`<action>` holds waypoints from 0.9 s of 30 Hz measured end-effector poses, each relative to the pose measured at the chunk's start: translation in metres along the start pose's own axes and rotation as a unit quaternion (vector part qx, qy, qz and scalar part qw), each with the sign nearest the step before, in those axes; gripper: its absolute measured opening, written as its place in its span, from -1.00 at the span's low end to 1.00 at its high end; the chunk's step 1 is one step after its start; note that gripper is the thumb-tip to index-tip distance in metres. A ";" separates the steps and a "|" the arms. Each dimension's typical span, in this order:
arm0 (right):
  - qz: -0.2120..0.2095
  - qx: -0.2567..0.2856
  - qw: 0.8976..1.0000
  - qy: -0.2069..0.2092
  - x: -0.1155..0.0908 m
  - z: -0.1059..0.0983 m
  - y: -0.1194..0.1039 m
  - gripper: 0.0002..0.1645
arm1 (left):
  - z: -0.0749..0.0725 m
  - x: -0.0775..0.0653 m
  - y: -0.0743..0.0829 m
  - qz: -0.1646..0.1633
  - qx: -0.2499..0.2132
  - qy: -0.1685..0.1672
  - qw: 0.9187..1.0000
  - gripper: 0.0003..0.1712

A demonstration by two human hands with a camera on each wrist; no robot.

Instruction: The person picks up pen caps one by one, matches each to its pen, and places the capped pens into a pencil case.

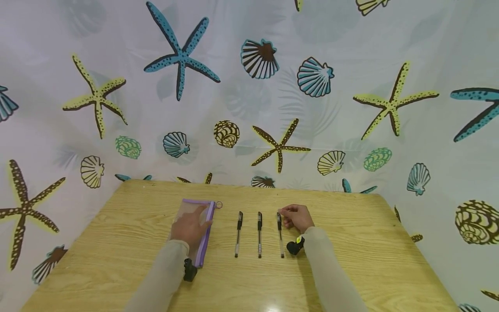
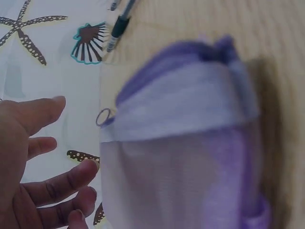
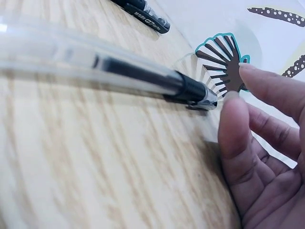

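Observation:
A see-through zip pouch (image 1: 205,238) with purple edging and a small ring lies on the table's left side. Over it hovers my left hand (image 1: 190,227), fingers spread and loosely bent. The left wrist view has this hand (image 2: 43,176) beside the pouch (image 2: 176,105), gripping nothing. My right hand (image 1: 299,217) is by the capped end of the rightmost pen (image 1: 281,242), a clear gel pen with a black cap. In the right wrist view, thumb and index finger stand slightly apart, right at the tip of this pen (image 3: 138,76).
Left of that pen, a middle pen (image 1: 259,236) and a left pen (image 1: 238,238) lie parallel, black caps away from me. A curtain (image 1: 241,99) printed with starfish and shells hangs behind the wooden table (image 1: 351,242) and along its sides.

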State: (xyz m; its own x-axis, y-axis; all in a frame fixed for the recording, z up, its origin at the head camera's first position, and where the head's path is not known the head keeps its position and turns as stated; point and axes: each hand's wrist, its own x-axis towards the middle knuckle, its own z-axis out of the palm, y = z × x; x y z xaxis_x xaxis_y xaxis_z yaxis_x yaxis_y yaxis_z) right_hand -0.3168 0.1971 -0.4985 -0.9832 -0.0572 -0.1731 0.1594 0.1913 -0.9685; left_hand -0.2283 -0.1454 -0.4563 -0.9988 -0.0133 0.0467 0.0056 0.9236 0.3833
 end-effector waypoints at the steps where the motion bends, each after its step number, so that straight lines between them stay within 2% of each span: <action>1: 0.001 0.003 1.000 0.000 0.000 0.000 0.000 -0.70 | 0.001 0.000 -0.001 0.003 0.004 -0.006 1.000 -0.31; 12: 0.000 -0.001 1.000 0.000 0.001 0.002 0.000 -0.71 | 0.015 -0.005 -0.007 0.019 0.047 -0.032 0.998 -0.19; 15: -0.001 0.002 1.000 -0.005 -0.006 0.002 -0.008 -0.70 | 0.019 -0.006 -0.010 0.024 0.052 -0.040 0.998 -0.16; 20: 0.001 0.005 1.000 -0.006 -0.007 0.003 -0.009 -0.70 | 0.023 -0.007 -0.012 0.034 0.062 -0.034 0.997 -0.17; 22: 0.003 0.004 1.000 -0.003 0.000 0.003 -0.001 -0.71 | 0.024 -0.007 -0.014 0.036 0.061 -0.032 0.997 -0.21; 27: 0.003 0.004 1.000 -0.003 0.001 0.003 0.000 -0.72 | 0.026 -0.006 -0.018 0.040 0.039 -0.035 0.998 -0.25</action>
State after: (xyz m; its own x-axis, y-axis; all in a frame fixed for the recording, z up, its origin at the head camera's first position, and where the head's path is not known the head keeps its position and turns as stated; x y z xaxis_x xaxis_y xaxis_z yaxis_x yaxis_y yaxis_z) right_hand -0.3174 0.1945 -0.4989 -0.9815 -0.0624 -0.1809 0.1668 0.1842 -0.9686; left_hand -0.2234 -0.1521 -0.4880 -0.9963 0.0849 0.0093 0.0836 0.9477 0.3080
